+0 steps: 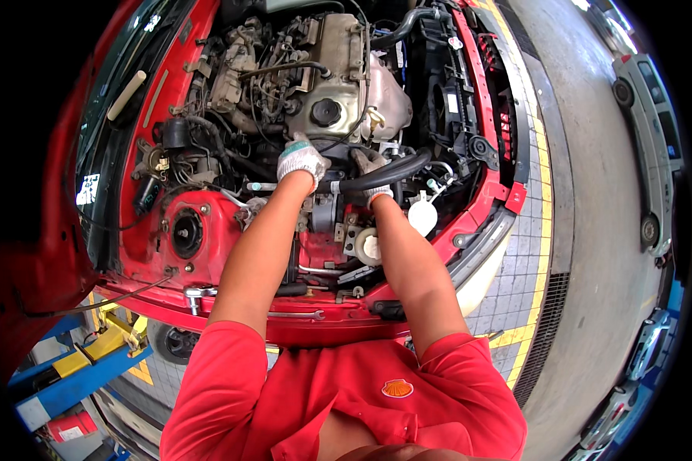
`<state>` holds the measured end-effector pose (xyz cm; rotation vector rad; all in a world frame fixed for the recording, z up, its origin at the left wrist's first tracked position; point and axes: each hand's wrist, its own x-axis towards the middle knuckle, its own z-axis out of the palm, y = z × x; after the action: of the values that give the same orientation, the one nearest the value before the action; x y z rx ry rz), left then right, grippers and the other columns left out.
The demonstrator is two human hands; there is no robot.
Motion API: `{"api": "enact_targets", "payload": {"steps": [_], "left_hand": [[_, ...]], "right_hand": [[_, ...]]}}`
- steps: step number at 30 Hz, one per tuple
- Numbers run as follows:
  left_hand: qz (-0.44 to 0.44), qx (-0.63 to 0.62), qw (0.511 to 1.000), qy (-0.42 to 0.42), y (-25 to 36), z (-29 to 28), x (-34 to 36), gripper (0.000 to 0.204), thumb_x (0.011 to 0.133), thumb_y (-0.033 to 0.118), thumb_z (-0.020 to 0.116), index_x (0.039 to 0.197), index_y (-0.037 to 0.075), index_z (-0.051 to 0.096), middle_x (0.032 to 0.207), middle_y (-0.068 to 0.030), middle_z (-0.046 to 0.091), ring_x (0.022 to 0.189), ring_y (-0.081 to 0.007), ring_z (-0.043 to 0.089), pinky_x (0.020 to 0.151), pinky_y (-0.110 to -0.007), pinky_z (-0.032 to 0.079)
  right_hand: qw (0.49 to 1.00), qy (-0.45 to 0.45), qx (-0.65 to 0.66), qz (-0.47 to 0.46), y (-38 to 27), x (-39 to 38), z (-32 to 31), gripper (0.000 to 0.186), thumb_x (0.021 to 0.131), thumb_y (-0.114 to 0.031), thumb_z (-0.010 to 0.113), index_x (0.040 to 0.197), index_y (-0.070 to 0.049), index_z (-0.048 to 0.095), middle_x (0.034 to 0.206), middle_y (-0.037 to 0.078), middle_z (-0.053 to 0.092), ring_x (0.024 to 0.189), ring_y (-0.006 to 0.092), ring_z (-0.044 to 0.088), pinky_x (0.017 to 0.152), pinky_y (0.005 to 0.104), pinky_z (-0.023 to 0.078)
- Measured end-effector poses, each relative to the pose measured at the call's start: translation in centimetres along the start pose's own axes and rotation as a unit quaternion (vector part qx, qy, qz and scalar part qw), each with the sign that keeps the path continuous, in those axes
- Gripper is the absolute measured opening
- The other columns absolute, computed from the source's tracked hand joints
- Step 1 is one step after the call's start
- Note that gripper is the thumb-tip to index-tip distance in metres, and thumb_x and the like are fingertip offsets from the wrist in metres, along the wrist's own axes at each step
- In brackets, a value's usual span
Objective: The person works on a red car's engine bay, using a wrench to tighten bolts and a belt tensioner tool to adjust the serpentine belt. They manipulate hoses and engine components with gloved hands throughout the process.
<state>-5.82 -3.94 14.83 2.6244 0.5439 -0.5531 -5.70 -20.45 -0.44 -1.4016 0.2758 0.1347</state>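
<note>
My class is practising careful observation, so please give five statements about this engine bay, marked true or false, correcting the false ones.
1. The left hand and right hand both wear gloves. True.
2. The sleeves are blue. False: they are red.
3. In this view, a thick black hose crosses in front of the right hand. True.
4. The ratchet lies on top of the engine. False: it lies on the red body edge.
5. A round black cap sits on the engine cover. True.

Gloved left hand (pixel 303 160) and right hand (pixel 369 163) at engine (pixel 338 46), near black cap (pixel 325 112). Wrench (pixel 304 315) on red fender (pixel 346 313).
</note>
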Motion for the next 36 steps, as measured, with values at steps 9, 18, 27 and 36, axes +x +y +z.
{"api": "enact_targets", "payload": {"steps": [9, 18, 27, 36], "left_hand": [[0.004, 0.001, 1.0, 0.0, -0.2, 0.0, 0.4, 0.097, 0.073, 0.033, 0.087, 0.147, -0.007, 0.04, 0.136, -0.0308, 0.061, 0.125, -0.0416, 0.063, 0.105, -0.044, 0.053], [-0.004, 0.007, 1.0, 0.002, -0.1, 0.0, 0.1, 0.094, 0.073, 0.033, 0.088, 0.145, -0.005, 0.041, 0.135, -0.0301, 0.061, 0.124, -0.042, 0.063, 0.104, -0.045, 0.053], [-0.007, 0.008, 1.0, 0.001, -0.4, -0.1, -0.1, 0.092, 0.074, 0.033, 0.086, 0.145, -0.005, 0.041, 0.137, -0.0307, 0.06, 0.125, -0.0419, 0.062, 0.105, -0.045, 0.053], [0.006, 0.005, 1.0, -0.004, 0.1, -0.1, 0.4, 0.095, 0.074, 0.034, 0.086, 0.148, -0.005, 0.039, 0.138, -0.0304, 0.059, 0.126, -0.0407, 0.062, 0.105, -0.045, 0.053]], "right_hand": [[0.995, 0.032, -0.089, 0.012, -2.0, -0.6, 0.6, 0.044, 0.092, -0.031, 0.075, 0.116, 0.005, 0.071, 0.097, 0.009, 0.075, 0.083, 0.0164, 0.065, 0.074, 0.0332, 0.053], [0.998, 0.014, -0.065, 0.01, -0.2, -0.2, 0.0, 0.041, 0.098, -0.028, 0.071, 0.121, 0.005, 0.068, 0.101, 0.008, 0.074, 0.086, 0.0149, 0.065, 0.078, 0.031, 0.054], [0.999, 0.009, -0.039, 0.002, -0.1, -0.4, 0.4, 0.043, 0.097, -0.032, 0.07, 0.118, 0.005, 0.069, 0.098, 0.01, 0.074, 0.086, 0.0176, 0.065, 0.078, 0.0332, 0.054], [0.997, 0.022, -0.074, -0.029, 1.0, 0.7, -0.2, 0.044, 0.094, -0.034, 0.072, 0.117, 0.004, 0.069, 0.093, 0.008, 0.073, 0.079, 0.0158, 0.063, 0.073, 0.0322, 0.053]]}}
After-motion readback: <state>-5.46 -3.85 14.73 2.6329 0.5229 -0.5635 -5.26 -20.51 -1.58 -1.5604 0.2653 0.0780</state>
